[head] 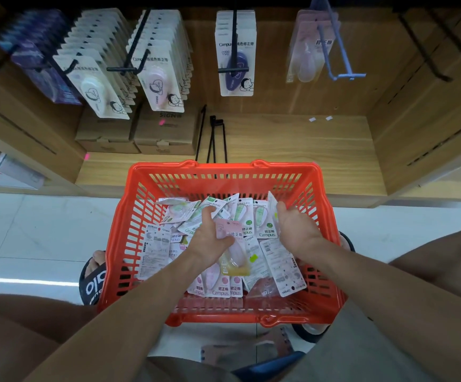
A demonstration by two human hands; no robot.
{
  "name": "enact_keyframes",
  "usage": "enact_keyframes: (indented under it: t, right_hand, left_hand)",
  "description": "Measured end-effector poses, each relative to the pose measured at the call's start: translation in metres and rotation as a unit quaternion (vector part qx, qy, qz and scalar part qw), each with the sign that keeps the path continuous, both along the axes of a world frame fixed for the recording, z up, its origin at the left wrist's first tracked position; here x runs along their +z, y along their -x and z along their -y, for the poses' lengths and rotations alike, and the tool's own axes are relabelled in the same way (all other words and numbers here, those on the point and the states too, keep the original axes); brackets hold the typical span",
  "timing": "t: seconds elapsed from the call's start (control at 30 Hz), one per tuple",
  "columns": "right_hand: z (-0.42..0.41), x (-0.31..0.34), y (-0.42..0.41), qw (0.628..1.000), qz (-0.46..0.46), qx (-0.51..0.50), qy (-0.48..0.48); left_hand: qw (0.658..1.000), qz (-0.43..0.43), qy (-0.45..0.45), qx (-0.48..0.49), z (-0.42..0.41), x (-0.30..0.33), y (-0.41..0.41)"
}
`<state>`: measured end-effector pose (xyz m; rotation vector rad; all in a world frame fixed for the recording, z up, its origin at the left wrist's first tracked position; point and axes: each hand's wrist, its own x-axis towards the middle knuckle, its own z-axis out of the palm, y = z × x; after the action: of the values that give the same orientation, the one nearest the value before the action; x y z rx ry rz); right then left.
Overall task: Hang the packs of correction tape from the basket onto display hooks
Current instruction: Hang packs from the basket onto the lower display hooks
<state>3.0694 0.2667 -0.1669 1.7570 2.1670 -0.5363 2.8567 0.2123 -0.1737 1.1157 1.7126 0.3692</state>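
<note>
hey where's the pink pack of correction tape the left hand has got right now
In the head view, the pink pack sits mid-frame inside the red basket, held by the left hand above the loose packs.

Bright, even overhead light; floor point(30, 279) glare streak (left); wide-angle bending and blur at edges.

Below the display we see two brown cardboard boxes point(135, 132) side by side on the wooden shelf point(292, 150), two small white tags point(320, 118) further right, and a black sandal point(92, 279) on the pale tiled floor point(30, 230).
</note>
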Motion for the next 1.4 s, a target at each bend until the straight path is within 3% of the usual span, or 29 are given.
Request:
enact_keyframes:
  t: [0.13, 0.27, 0.33, 0.4, 0.53, 0.6, 0.67, 0.8, 0.97, 1.07, 1.13, 1.23, 1.4]
  right_hand:
    - [0.019, 0.034, 0.028, 0.993, -0.11, -0.02, -0.042]
    - [0.054, 0.034, 0.048, 0.984, -0.149, 0.093, -0.031]
    - [0.061, 0.025, 0.05, 0.977, -0.181, 0.11, -0.033]
    - [0.061, 0.022, 0.048, 0.965, -0.242, 0.103, -0.018]
    - [0.06, 0.027, 0.039, 0.939, -0.329, 0.083, 0.047]
    - [0.058, 0.025, 0.034, 0.949, -0.31, 0.004, 0.048]
    - [0.049, 0.013, 0.022, 0.969, -0.221, -0.083, 0.078]
    - [0.047, -0.017, -0.001, 0.958, -0.031, -0.12, 0.26]
    - [0.06, -0.039, 0.0, 0.967, -0.018, -0.12, 0.225]
    - [0.04, -0.027, -0.009, 0.961, -0.046, -0.139, 0.236]
    - [0.019, -0.018, -0.022, 0.939, -0.099, -0.177, 0.278]
    - [-0.006, -0.001, -0.034, 0.855, -0.212, -0.282, 0.379]
    - [-0.012, 0.027, -0.013, 0.748, -0.4, -0.303, 0.435]
  left_hand:
    - [0.999, 0.019, -0.029, 0.025, -0.006, 0.005, 0.0]
    - [0.971, 0.157, 0.034, 0.177, -0.012, 0.015, 0.001]
    - [0.953, 0.224, 0.078, 0.187, -0.01, 0.025, 0.002]
    - [0.959, 0.208, 0.073, 0.177, -0.007, 0.022, 0.003]
    - [0.981, 0.079, 0.009, 0.176, -0.006, 0.015, -0.003]
    - [0.979, 0.068, -0.004, 0.19, -0.008, 0.017, -0.003]
    - [0.981, 0.057, -0.011, 0.186, -0.01, 0.018, 0.001]
    - [0.992, 0.008, -0.009, 0.127, -0.005, 0.018, 0.006]
    - [0.991, 0.067, -0.041, 0.11, 0.001, 0.017, 0.004]
    - [0.995, 0.039, -0.049, 0.074, 0.001, 0.022, 0.005]
    - [0.997, 0.01, -0.063, 0.054, 0.001, 0.019, 0.007]
    - [0.998, -0.003, -0.039, 0.054, -0.001, 0.015, 0.01]
    - [0.997, 0.021, -0.005, 0.08, 0.0, 0.022, 0.003]
